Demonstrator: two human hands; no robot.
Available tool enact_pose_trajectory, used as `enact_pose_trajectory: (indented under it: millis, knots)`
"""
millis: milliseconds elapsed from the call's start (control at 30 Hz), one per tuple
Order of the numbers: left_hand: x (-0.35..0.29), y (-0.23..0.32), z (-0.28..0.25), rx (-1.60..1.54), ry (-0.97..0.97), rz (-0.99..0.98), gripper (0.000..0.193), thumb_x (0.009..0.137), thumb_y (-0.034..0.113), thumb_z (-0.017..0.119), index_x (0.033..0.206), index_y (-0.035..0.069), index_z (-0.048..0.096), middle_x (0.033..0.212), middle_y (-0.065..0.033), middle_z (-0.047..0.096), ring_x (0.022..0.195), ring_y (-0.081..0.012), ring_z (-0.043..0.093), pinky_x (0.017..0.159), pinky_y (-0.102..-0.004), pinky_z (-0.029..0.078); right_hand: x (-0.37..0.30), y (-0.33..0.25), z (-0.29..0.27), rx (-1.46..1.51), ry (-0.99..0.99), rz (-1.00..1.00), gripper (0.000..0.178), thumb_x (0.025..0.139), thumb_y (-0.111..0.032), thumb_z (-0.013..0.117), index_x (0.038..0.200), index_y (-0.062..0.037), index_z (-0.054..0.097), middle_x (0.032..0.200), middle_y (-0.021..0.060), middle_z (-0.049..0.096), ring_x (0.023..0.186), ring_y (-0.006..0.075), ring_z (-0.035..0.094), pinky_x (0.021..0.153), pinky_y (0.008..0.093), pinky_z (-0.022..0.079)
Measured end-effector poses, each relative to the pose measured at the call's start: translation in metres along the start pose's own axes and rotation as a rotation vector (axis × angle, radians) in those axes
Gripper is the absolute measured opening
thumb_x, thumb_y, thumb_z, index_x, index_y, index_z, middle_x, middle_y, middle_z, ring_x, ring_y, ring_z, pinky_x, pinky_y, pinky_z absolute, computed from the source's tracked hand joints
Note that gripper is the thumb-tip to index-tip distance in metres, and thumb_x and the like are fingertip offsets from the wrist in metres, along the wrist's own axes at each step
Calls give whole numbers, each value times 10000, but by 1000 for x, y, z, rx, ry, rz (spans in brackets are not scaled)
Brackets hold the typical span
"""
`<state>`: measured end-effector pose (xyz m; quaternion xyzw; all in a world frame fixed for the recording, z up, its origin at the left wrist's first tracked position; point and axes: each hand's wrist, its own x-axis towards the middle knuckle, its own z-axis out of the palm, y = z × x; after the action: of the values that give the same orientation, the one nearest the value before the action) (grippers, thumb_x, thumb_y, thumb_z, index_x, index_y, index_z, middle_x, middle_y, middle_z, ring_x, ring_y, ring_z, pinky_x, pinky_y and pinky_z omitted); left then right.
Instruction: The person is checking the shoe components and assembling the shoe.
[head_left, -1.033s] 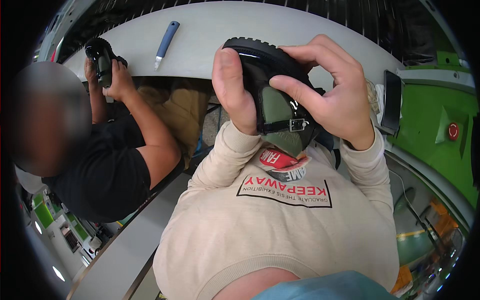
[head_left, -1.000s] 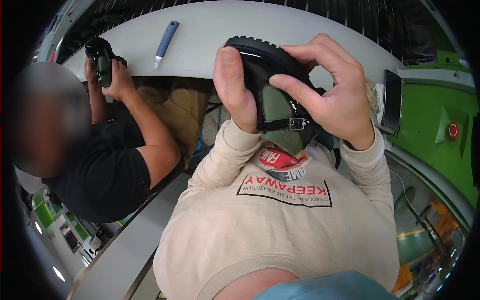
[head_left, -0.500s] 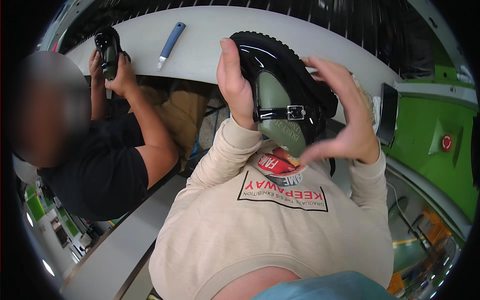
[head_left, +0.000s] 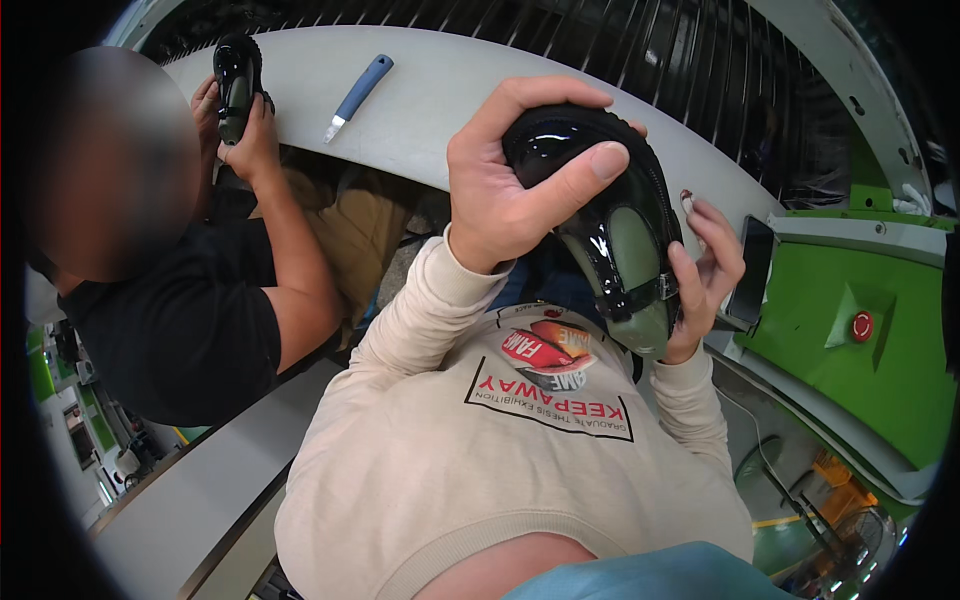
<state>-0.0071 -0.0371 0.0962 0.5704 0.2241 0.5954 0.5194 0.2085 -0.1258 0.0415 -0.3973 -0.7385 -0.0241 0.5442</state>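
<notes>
A glossy black strap shoe (head_left: pixel 560 140) with a green last (head_left: pixel 634 245) inside it is held up before my chest. My left hand (head_left: pixel 510 185) wraps round the rounded toe, its thumb across the shiny upper and its other fingers behind. At the lower right, my right hand (head_left: pixel 705 275) grips the side near the heel, close to the small metal buckle (head_left: pixel 667 286) on the strap. Part of this hand is hidden by the shoe, and a fingertip has something whitish and dark red on it. The shoe is tilted, with its sole mostly out of sight.
On the pale worktable (head_left: pixel 430 110) lies a blue-handled knife (head_left: pixel 360 95). To my left a co-worker (head_left: pixel 200 320) holds a similar black shoe (head_left: pixel 238 85). A slatted conveyor (head_left: pixel 600 45) runs beyond the table. At right are a dark flat device (head_left: pixel 752 270) and a green machine panel with a red button (head_left: pixel 862 326).
The shoe has turned and tilted, with its heel toward the lower right. My left hand has moved over the toe, and my right hand has closed on the heel side.
</notes>
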Motion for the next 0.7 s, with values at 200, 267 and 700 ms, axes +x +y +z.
enact_pose_trajectory:
  millis: [200,267,700]
  knots:
    - [2,-11,17,-77,90,29,308,988,92,826,1238,-14,682,1047,-147,815,971,-172,785,865,-306,633,9,-4,-28,-224,-162,-74,772,866,-435,919,1444,-25,613,1299,176,639,1163,412,616,1028,583,512]
    - [3,-29,14,-26,187,-33,258,1000,112,817,1203,-6,709,1016,-100,805,916,-134,757,840,-283,608,30,-3,-40,-228,-219,-98,727,846,-406,927,1395,-17,654,1265,172,671,1118,400,630,1013,570,505]
    - [23,-43,12,637,-384,207,1060,722,393,1034,1567,14,517,1305,-220,727,1130,-369,759,974,-421,614,129,46,-32,24,-566,-42,524,778,-386,946,1183,-93,788,1078,95,778,980,330,707,942,414,522]
